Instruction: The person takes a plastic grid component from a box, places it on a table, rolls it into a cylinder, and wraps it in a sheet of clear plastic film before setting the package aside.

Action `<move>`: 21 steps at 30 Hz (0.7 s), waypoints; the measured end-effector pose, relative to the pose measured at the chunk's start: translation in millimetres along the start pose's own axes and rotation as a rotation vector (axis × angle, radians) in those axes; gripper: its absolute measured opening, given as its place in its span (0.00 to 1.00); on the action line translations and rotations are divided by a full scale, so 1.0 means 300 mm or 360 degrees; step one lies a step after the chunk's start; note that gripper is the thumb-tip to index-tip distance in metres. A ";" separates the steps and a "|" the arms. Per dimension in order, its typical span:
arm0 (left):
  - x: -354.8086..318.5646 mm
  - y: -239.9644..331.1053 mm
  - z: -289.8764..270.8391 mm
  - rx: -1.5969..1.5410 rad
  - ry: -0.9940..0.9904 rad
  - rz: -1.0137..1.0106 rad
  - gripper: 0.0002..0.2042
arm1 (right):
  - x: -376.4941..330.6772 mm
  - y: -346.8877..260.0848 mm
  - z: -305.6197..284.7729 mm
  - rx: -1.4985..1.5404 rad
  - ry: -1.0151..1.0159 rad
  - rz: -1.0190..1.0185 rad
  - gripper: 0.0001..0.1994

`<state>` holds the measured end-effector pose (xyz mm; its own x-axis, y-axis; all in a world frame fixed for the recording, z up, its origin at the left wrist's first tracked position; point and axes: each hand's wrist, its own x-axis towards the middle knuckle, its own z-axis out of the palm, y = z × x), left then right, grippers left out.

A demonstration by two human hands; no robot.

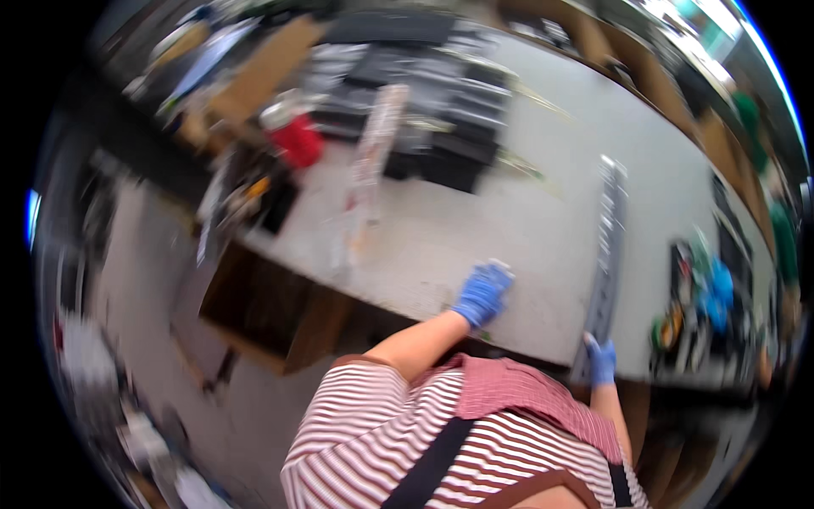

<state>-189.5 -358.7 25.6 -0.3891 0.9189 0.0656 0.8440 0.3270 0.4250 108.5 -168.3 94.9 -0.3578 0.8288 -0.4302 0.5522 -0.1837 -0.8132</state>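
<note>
1. Grey metal: a long rail (607,246) lies on the pale table (475,229), its long way running from near to far, on my right side.
2. My right hand (601,360), in a blue glove, is clamped on the rail's near end at the table edge.
3. My left hand (483,293) rests flat on the table, left of the rail, fingers loosely together, holding nothing.
4. A red thing (298,140) sits far left.
</note>
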 end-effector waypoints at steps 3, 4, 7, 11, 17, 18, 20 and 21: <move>-0.024 -0.025 -0.026 0.0030 0.0080 0.0130 0.25 | 0.043 0.078 -0.031 -0.0856 0.0295 -0.0309 0.43; -0.070 -0.053 -0.042 0.0100 0.0056 0.0082 0.26 | -0.006 0.004 0.009 -0.0970 0.0254 -0.0176 0.48; -0.096 -0.053 -0.017 0.0195 0.0033 0.0128 0.28 | -0.099 0.088 -0.048 -0.0840 0.0313 -0.0179 0.49; -0.233 -0.052 0.011 0.0353 0.0020 0.0081 0.28 | -0.390 0.259 -0.085 -0.0480 0.0100 0.0093 0.38; -0.336 0.086 0.012 0.0421 -0.0084 -0.0075 0.31 | -1.041 1.195 -0.015 -0.0569 -0.0051 0.0665 0.29; -0.249 0.230 0.043 0.0240 -0.0152 0.0027 0.32 | -1.253 1.616 -0.012 -0.0627 0.0104 0.0591 0.27; -0.321 0.144 0.026 0.0096 -0.0149 -0.0085 0.33 | -1.534 1.647 0.091 0.0036 0.0355 0.1116 0.22; -0.328 0.165 0.029 0.0016 -0.0117 0.0010 0.34 | -1.678 1.620 0.106 0.0125 0.0502 0.1476 0.18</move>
<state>-106.2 -431.1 32.3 -0.3558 0.9346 0.0017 0.8502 0.3229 0.4157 533.0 -691.7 -96.4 0.4162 0.4393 -0.7961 0.4569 -0.8580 -0.2346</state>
